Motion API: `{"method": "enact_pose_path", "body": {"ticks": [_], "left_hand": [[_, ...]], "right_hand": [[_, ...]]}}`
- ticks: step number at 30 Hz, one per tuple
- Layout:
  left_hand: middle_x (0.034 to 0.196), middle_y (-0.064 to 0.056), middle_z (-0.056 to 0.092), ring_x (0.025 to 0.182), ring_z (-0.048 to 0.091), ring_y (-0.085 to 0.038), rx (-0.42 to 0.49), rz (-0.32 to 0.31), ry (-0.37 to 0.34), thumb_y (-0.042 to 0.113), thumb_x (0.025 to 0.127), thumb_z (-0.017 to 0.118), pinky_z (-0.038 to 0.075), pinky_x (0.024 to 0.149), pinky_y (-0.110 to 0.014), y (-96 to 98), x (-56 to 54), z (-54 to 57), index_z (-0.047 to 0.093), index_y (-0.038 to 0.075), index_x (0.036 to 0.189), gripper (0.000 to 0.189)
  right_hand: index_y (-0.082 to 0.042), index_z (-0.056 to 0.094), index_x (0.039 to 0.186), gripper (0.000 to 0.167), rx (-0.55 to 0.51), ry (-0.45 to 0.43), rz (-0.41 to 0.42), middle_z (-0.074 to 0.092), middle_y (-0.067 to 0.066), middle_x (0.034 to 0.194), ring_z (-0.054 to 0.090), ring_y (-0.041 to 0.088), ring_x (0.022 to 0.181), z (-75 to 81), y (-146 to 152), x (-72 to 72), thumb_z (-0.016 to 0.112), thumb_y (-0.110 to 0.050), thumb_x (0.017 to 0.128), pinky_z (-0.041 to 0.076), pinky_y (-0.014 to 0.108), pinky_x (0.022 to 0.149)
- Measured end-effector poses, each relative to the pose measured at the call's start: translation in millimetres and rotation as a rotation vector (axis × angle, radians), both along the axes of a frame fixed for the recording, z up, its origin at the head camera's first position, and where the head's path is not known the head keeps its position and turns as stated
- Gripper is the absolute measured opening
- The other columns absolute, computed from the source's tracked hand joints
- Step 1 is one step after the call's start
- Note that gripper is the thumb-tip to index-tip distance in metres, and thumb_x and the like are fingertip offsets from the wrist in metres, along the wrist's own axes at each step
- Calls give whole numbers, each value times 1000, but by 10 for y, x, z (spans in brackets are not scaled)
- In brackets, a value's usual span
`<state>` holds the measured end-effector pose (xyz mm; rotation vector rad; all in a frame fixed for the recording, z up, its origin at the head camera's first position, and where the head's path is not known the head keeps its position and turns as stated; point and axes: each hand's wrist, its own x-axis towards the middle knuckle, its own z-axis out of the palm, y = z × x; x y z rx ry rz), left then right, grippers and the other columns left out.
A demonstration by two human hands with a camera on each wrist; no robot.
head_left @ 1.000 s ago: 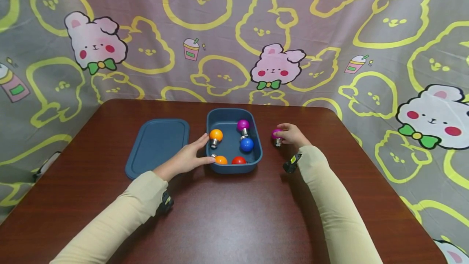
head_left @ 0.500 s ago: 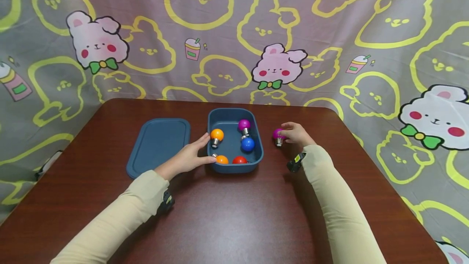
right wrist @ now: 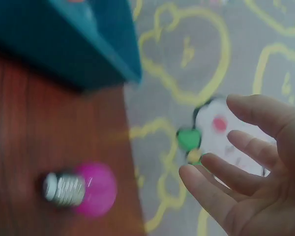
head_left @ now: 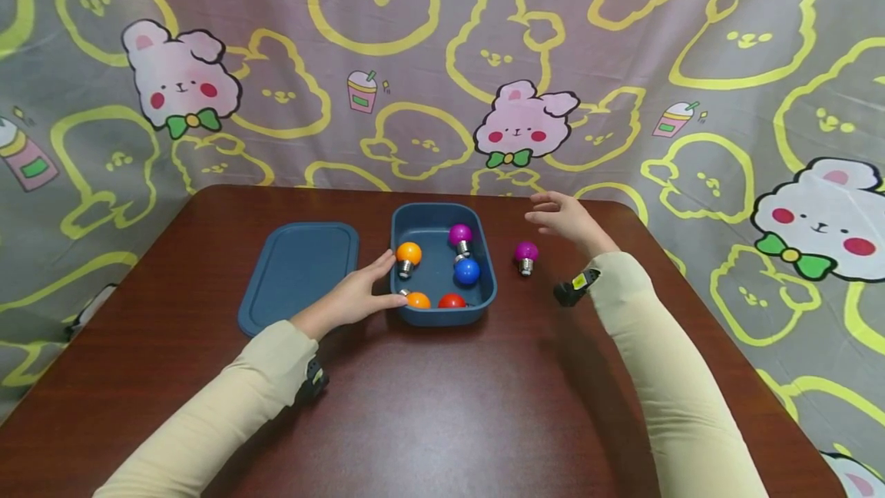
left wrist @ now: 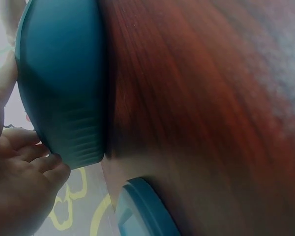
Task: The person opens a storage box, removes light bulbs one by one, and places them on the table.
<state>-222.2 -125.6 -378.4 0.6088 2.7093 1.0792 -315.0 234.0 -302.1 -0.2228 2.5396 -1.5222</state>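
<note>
A blue-grey box holds several light bulbs: orange bulbs on its left side, a red bulb near the front, a blue bulb and a magenta bulb on the right. My left hand rests against the box's left side, thumb at the near corner and fingers farther back on the rim. Another magenta bulb lies on the table right of the box. My right hand hovers behind and right of that bulb, fingers spread and holding nothing; the right wrist view shows its palm side.
A flat blue-grey lid lies on the brown wooden table, left of the box and close beside my left hand. A patterned curtain hangs behind the table's back edge and along its sides.
My right hand, earlier on the magenta bulb outside the box, has let go and risen back and to the right. That bulb stays on the table. My left hand has not moved.
</note>
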Motion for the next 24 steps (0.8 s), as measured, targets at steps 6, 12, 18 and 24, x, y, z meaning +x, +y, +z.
{"method": "enact_pose_path", "body": {"ticks": [6,12,18,24], "left_hand": [[152,-11,12,134,20,-32,5,0,0,42,84,65,23,102,-51,-3,-12,-16,21,3,146,86],[152,-9,12,134,20,-31,7,8,-12,42,83,65,23,103,-51,6,-13,-19,21,4,146,86],[152,-9,11,134,20,-32,5,12,-24,42,84,65,23,102,-52,13,-21,-10,20,4,146,86],[152,-11,10,134,20,-34,0,4,-31,43,84,64,22,102,-54,4,-21,-2,20,3,146,85]], "right_hand": [[0,40,134,52,-2,11,124,44,23,130,54,34,107,226,-370,256,62,-14,89,43,41,90],[-7,47,130,48,2,24,234,50,16,124,55,32,105,33,-643,327,66,-16,86,46,42,86],[-10,50,128,47,33,2,332,52,14,123,55,26,104,-119,-904,410,67,-19,85,46,44,86],[-12,52,127,45,86,-10,423,53,14,124,54,24,106,-256,-1107,470,67,-21,86,45,41,87]]}}
